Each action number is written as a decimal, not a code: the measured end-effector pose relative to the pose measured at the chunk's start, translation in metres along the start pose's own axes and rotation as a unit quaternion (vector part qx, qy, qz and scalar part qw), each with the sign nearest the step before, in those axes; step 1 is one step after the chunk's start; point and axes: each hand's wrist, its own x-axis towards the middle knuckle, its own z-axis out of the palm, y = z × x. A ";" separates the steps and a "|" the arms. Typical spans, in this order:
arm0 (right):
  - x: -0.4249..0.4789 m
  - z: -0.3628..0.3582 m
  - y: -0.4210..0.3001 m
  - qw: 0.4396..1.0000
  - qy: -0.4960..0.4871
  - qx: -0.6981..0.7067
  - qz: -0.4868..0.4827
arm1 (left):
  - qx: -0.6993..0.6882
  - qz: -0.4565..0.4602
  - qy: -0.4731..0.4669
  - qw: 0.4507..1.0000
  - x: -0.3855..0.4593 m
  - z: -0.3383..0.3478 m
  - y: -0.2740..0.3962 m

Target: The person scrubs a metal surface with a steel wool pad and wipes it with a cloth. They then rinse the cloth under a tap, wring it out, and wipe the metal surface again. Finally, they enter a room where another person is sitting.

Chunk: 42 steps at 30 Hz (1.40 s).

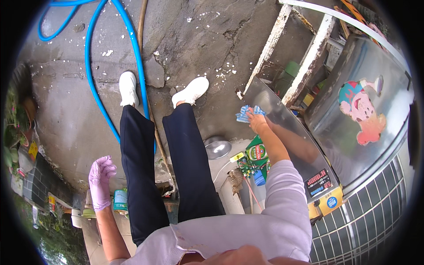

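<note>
My bare right hand (257, 122) grips a crumpled blue-and-white checked cloth (244, 114) at the edge of a shiny stainless steel panel (288, 132). The panel mirrors my forearm. Whether the cloth touches the metal is hard to tell. Beyond it stands a larger steel panel (334, 142) with a worn cartoon sticker (362, 111). My left hand (101, 182), in a pink-purple disposable glove, hangs by my left leg, fingers loosely bent, with nothing seen in it. A teal tin (120, 201) is close to that hand.
A blue hose (88, 66) and a long wooden pole (141, 29) cross the cracked concrete by my feet. A metal bowl (218, 148), a power strip (237, 156) and a green Tsingtao box (255, 150) sit near my right leg. A rusty white frame (306, 63) rises beside the panels.
</note>
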 end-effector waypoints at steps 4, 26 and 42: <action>-0.115 0.013 -0.022 0.996 0.070 -0.022 0.050 | -0.042 0.041 -0.058 0.997 -0.024 -0.003 0.022; -0.417 -0.081 0.067 0.845 0.231 0.081 0.476 | -0.083 0.128 -0.150 0.977 -0.078 -0.005 0.116; -0.483 -0.121 0.186 0.818 0.250 -0.034 0.517 | -0.097 0.146 -0.177 0.968 -0.103 0.062 0.127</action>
